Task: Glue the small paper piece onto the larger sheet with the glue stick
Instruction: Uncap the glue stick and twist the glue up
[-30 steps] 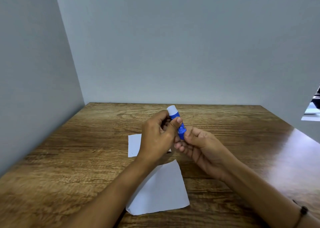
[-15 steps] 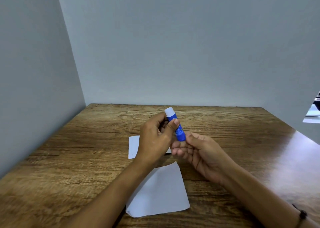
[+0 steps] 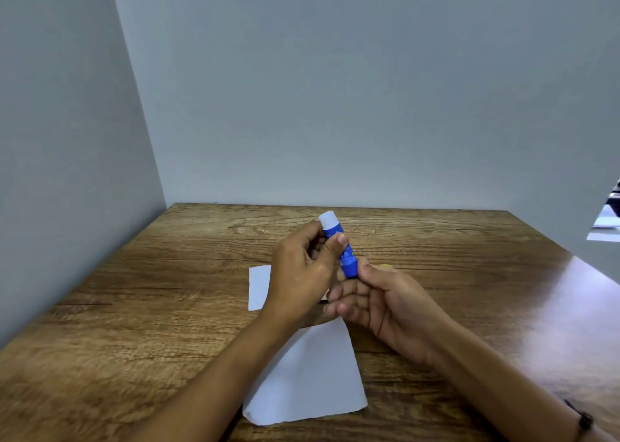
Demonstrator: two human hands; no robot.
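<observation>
A blue glue stick (image 3: 347, 260) with a white cap (image 3: 328, 220) is held tilted above the table, cap end pointing up and away. My left hand (image 3: 302, 273) grips its upper body with thumb and fingers. My right hand (image 3: 379, 304) pinches its lower end from the right. The small white paper piece (image 3: 259, 287) lies on the table behind my left hand, partly hidden by it. The larger white sheet (image 3: 312, 378) lies nearer to me, between my forearms.
The wooden table (image 3: 134, 324) runs up to grey walls on the left and at the back. Glare falls on the table's right side (image 3: 570, 324). A dark band sits on my right wrist (image 3: 583, 420).
The glue stick stays in both hands at about the same spot. My right hand's fingers have shifted slightly on its lower end.
</observation>
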